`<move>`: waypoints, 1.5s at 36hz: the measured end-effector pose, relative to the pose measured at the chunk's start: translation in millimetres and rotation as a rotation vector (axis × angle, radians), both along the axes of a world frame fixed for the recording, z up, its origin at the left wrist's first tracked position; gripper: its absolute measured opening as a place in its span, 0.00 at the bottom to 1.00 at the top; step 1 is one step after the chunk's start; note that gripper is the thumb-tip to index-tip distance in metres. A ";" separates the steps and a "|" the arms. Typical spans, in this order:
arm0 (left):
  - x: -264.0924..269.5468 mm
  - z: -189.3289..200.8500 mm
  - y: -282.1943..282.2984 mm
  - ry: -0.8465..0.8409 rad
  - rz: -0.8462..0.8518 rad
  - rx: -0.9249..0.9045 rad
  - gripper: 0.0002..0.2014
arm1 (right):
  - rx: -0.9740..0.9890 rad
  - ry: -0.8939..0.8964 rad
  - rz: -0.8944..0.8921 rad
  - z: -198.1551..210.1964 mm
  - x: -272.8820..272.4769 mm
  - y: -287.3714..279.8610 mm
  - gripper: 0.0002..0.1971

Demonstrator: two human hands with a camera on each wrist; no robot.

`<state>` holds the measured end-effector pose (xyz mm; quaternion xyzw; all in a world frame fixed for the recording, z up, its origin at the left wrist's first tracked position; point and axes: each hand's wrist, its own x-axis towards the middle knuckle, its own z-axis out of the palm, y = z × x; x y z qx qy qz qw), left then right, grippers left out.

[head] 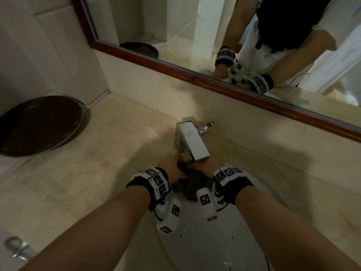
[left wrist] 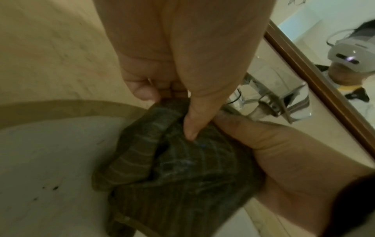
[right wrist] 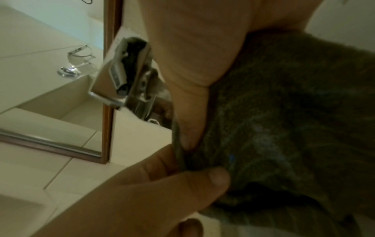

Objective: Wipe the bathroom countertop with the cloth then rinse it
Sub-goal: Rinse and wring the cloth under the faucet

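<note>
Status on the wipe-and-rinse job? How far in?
Wiping looks finished: the cloth is off the countertop and over the sink. In hand: left hand and right hand both grip the bunched cloth right under the faucet spout. Left: the rinse itself; no running water is visible, so I cannot tell whether it has started.

Ribbed cloth [left wrist: 178,173], glossy metal faucet [head: 192,141]

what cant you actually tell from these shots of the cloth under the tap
- Water running: head view, the faucet spout hides its outlet; no stream shows.
- Fingertips of both hands: head view, tucked under the spout and cloth.
- Sink drain: covered by the forearms.
- Cloth wetness: wrist views too blurred.
</note>
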<state>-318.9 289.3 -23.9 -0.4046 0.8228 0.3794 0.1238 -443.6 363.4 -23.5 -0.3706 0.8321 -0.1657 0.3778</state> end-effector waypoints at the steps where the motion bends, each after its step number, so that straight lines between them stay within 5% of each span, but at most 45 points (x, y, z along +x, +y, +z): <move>1: -0.8 0.2 0.3 -0.023 -0.019 -0.005 0.17 | 0.011 -0.006 0.006 0.7 -3.0 2.0 0.18; 5: -8.6 0.6 2.4 -0.110 -0.132 -0.072 0.15 | -0.044 -0.069 0.012 8.7 -11.1 15.7 0.11; 12: -20.5 2.0 2.0 -0.094 -0.190 -0.089 0.21 | 0.017 -0.017 0.024 15.0 -27.2 29.1 0.22; 17: -19.5 -0.5 -1.2 -0.237 -0.254 -0.075 0.21 | 0.047 0.083 0.034 20.1 -43.3 42.3 0.16; 23: -24.8 5.0 10.7 -0.047 -0.164 0.010 0.22 | 0.046 0.096 -0.003 32.3 -41.1 47.2 0.19; 30: -27.8 12.1 25.1 0.327 0.061 0.232 0.13 | -0.120 -0.391 -0.373 20.1 -6.6 37.2 0.19; 33: -17.5 10.4 28.5 0.383 0.104 0.372 0.12 | -0.172 -0.610 -0.440 19.4 4.2 36.1 0.11; 39: -4.7 2.7 20.7 0.365 0.339 0.668 0.10 | -0.262 -0.664 -0.417 15.8 11.6 33.4 0.06; 41: -2.9 1.8 17.3 0.336 0.366 0.631 0.09 | -0.249 -0.661 -0.471 12.9 12.6 30.5 0.09; 45: 1.7 -12.8 4.8 0.103 0.149 0.095 0.05 | -0.232 -0.696 -0.597 13.1 9.8 23.7 0.11; 51: 4.4 -38.0 10.0 0.126 -0.049 0.303 0.51 | -0.298 -0.852 -0.745 21.2 10.8 28.7 0.17; 54: 2.1 -43.0 13.9 0.101 -0.035 0.253 0.48 | -0.285 -0.897 -0.771 27.4 10.4 28.8 0.15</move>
